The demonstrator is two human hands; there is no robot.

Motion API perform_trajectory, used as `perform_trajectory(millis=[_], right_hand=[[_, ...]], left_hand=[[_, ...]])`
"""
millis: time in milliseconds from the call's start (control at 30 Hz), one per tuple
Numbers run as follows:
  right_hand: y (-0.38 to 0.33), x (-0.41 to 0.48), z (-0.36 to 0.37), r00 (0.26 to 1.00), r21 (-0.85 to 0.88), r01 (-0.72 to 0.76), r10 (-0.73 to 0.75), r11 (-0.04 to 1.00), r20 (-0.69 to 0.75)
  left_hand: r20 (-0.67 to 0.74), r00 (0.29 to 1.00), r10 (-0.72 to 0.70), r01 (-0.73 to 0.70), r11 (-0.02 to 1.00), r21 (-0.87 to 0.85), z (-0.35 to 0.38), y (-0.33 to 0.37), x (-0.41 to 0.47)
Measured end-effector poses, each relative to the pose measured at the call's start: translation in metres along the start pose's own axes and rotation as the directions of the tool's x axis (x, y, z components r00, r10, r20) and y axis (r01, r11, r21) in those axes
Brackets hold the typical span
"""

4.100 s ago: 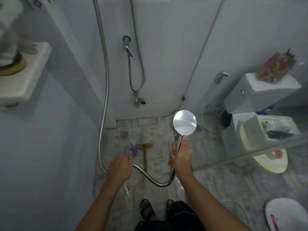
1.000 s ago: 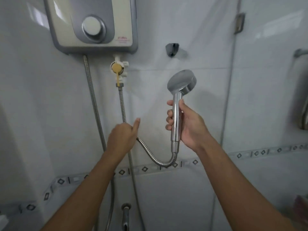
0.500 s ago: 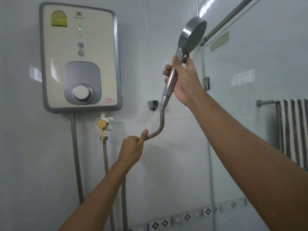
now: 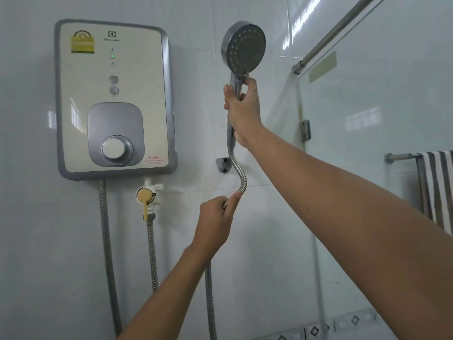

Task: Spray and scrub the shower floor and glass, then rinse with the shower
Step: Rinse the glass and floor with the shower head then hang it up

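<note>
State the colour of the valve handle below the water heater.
The valve handle is pale yellow; the head view shows it.

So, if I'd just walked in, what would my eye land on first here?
Probably the chrome shower head, held up high in the middle by the right hand, its spray face turned toward the camera, while the left hand grips the metal hose just below. Next, the big cream and grey water heater on the wall at left, and a striped towel on the rail at far right.
</note>
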State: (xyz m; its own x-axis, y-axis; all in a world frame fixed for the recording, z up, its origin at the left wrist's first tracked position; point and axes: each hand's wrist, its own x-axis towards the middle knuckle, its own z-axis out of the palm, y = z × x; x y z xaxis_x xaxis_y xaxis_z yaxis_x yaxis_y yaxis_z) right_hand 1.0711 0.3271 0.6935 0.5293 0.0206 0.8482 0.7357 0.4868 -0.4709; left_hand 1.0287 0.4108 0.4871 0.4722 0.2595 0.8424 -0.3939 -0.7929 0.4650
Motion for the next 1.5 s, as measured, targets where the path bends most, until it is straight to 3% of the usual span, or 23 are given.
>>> perform_trajectory(millis=[200, 633, 1000, 1200, 1367, 1500], right_hand=[[-0.001, 0.007, 0.003, 0.999, 0.043, -0.046, 0.045, 0.998, 0.016], [0.027, -0.004, 0.009, 0.988, -0.050, -0.141, 0.143, 0.989, 0.053], [0.042, -0.025, 0.004, 0.986, -0.102, -0.142, 0.150, 0.985, 0.076], [0.048, -0.047, -0.001, 0.978, -0.123, -0.206, 0.210, 0.971, 0.020], [0.064, -0.094, -0.012, 0.995, -0.080, -0.099, 0.098, 0.992, -0.020], [0.078, -0.153, -0.024, 0.996, -0.071, -0.007, 0.013, 0.997, 0.088]], left_hand=[[0.017, 1.000, 0.020, -0.020, 1.000, 0.002, -0.002, 0.003, 0.001], [0.092, 0.994, -0.058, 0.052, 0.997, 0.056, 0.014, -0.011, -0.016], [0.154, 0.968, -0.199, 0.186, 0.978, 0.092, 0.039, -0.021, -0.036], [0.170, 0.944, -0.281, 0.275, 0.959, 0.064, 0.040, -0.036, -0.050], [0.274, 0.911, -0.309, 0.303, 0.951, 0.065, 0.036, -0.056, -0.073], [0.274, 0.918, -0.287, 0.265, 0.957, 0.114, 0.021, -0.082, -0.113]])
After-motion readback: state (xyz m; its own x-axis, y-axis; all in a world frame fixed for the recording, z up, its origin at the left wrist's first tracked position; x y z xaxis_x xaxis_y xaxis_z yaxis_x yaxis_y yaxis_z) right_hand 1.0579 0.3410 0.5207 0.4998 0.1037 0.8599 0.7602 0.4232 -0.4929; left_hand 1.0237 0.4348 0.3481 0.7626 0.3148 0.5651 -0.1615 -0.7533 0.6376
